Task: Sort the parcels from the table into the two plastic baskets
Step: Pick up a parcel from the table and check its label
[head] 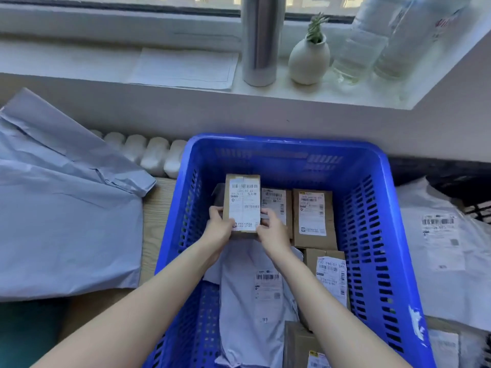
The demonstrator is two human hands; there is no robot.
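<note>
Head view: both hands, left hand and right hand, grip a small labelled carton inside the blue basket, several parcels already in, grey mailer left and white mailer right still on the table.

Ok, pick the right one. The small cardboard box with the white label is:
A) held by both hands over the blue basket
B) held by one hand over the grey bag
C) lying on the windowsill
A: the left hand and right hand grip the cardboard box at its near end, above the blue basket.
</note>
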